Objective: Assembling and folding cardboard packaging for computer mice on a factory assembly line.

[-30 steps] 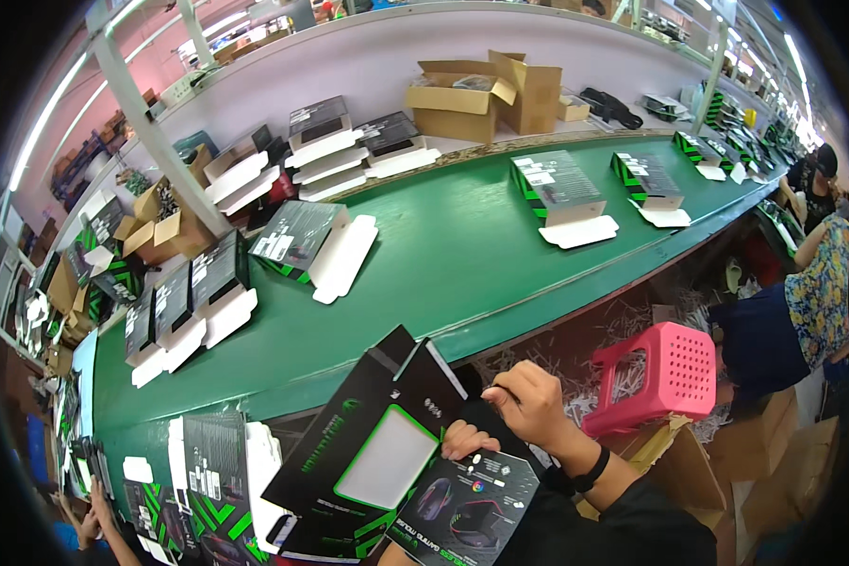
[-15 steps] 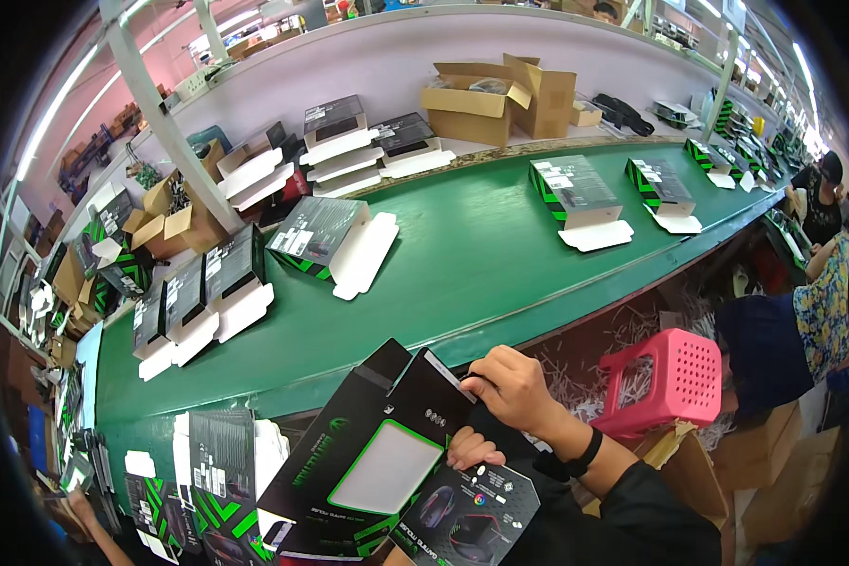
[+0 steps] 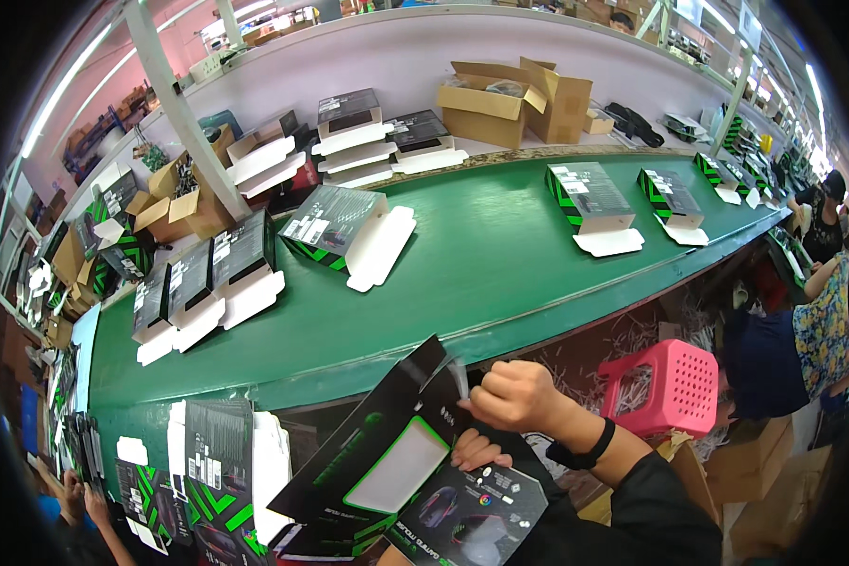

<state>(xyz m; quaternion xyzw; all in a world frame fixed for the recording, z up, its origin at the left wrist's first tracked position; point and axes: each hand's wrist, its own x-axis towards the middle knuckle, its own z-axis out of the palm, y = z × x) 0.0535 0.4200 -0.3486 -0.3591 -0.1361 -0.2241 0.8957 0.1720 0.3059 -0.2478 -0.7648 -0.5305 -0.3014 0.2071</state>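
A black printed mouse box [image 3: 325, 486] with a green-framed window stands tilted in front of me, its large flap [image 3: 505, 500] folded out toward the lower right. The fingers of my left hand [image 3: 478, 450] curl over the box beside the window, gripping it; the rest of that hand is hidden. My right hand [image 3: 519, 401], with a dark band at the wrist, is closed in a pinch by the box's upper corner. Between its fingertips and the box stretches a thin clear strip [image 3: 459, 375], blurred and partly hidden.
More black boxes with open white flaps [image 3: 344, 226] lie along the green conveyor [image 3: 424, 274]. Upright flat boxes [image 3: 219, 462] stand at lower left. A pink stool [image 3: 665, 387] and cartons [image 3: 755, 462] are at right. Another person's hands [image 3: 83, 498] work at far left.
My right hand has pulled slightly away from the box, drawing out the clear strip. The box has turned a little, and the view has shifted. Another person's hands show more at left.
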